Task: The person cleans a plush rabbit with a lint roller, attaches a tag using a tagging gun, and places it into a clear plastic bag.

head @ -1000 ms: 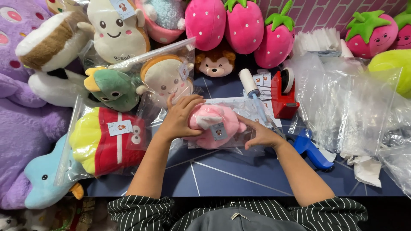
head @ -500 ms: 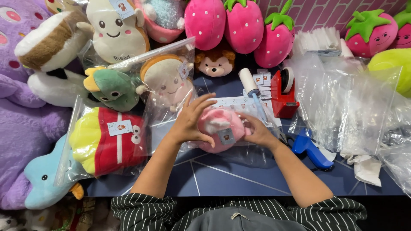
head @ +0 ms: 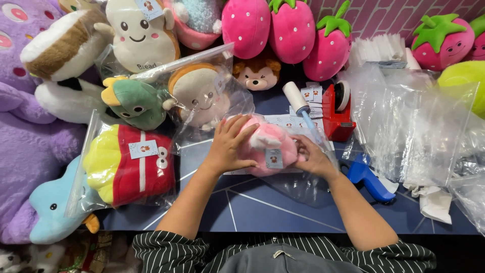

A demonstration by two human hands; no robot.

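Presently I note the dark blue table (head: pixel 262 202) crowded with soft toys, the largest a purple plush (head: pixel 25 136) at the far left. A bagged red-and-yellow plush (head: pixel 129 164) lies left of centre; loose clear bags (head: pixel 404 121) lie at right. At mid-table sits the pink plush (head: pixel 268 146), partly inside a clear bag. My left hand (head: pixel 230 146) presses on it, fingers spread; my right hand (head: pixel 313 156) grips its other side, fingers curled. A red tape dispenser (head: pixel 337 108) stands just behind.
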